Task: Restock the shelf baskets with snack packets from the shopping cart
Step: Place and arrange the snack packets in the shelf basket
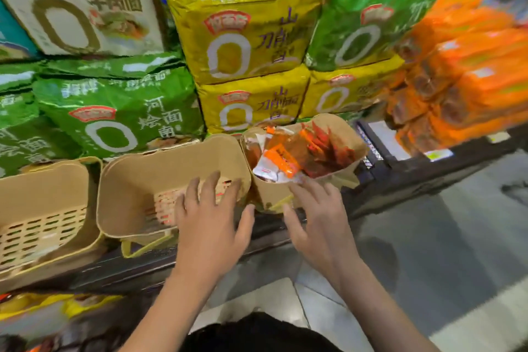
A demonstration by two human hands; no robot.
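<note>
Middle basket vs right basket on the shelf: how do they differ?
Fill: the middle basket is nearly empty, its slatted floor showing; the right basket is heaped with orange and red snack packets.
Hands: the left hand reaches over the middle basket's front rim; the right hand is at the right basket's front.
Shared: both are tan, rounded baskets on one shelf edge, side by side.

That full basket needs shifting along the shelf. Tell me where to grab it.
Take the full basket by its front rim, coming from the aisle side above. Packets heap over the top, so likely avoid reaching inside; the right hand is already at that wall.
</note>
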